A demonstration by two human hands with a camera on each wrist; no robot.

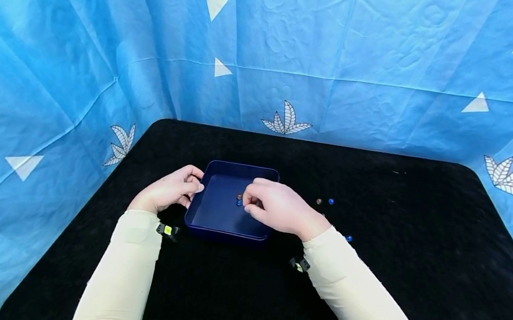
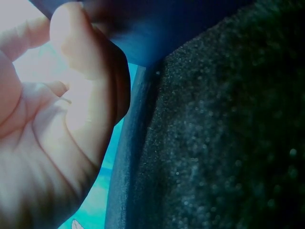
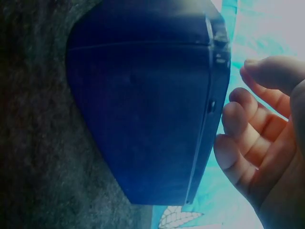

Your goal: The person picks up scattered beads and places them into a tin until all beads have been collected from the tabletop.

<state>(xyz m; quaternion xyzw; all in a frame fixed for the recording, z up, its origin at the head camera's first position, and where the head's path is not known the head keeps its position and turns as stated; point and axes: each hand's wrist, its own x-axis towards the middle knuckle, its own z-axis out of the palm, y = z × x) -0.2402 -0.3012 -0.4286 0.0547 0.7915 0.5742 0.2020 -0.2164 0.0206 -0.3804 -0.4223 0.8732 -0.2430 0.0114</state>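
A shallow dark blue tray with rounded corners sits between the two hands. At its left rim my left hand grips the wall, thumb at the top edge and fingers outside. Over the tray's right part hovers my right hand, fingers loosely curled; the right wrist view shows nothing held in it. Just left of its fingertips, a brown marble and a blue marble lie inside the tray. The right wrist view shows the tray's outer side beside the curled fingers.
On the black-covered table, right of the tray, lie a brown marble, a blue marble and another blue marble by the right sleeve. A blue patterned curtain hangs behind and at the sides.
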